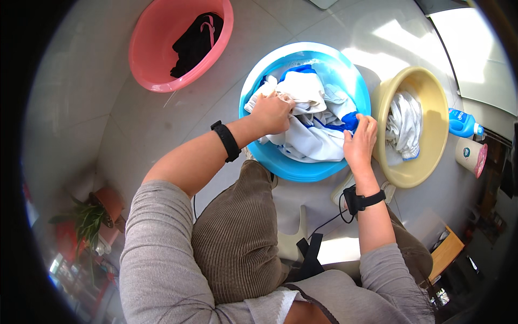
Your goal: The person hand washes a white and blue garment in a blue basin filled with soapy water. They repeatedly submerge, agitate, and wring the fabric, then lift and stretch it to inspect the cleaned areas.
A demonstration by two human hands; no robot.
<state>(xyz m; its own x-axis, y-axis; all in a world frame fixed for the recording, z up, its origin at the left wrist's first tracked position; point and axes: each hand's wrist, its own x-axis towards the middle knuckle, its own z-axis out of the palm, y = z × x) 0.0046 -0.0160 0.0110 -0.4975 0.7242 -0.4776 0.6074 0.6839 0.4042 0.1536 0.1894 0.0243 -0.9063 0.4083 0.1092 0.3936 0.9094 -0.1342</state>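
Observation:
A blue plastic basin [295,173] on the floor before me holds white and blue wet clothes [313,141], with some suds at its far side. My left hand [273,112] is closed on a white garment [301,91] at the left of the heap; its fingertips are partly hidden in the folds. At the basin's right side, my right hand [360,139] has its fingers bent around the blue edge of a garment [349,121]; whether it grips the cloth is hard to tell. Both wrists wear black straps.
Right of the blue basin stands a yellow basin [435,162] with white clothes [404,121]. Beyond it are a blue detergent bottle [463,122] and a paper cup [469,156]. A pink basin [151,52] with dark clothing [196,48] is at upper left, a potted plant [91,218] at lower left.

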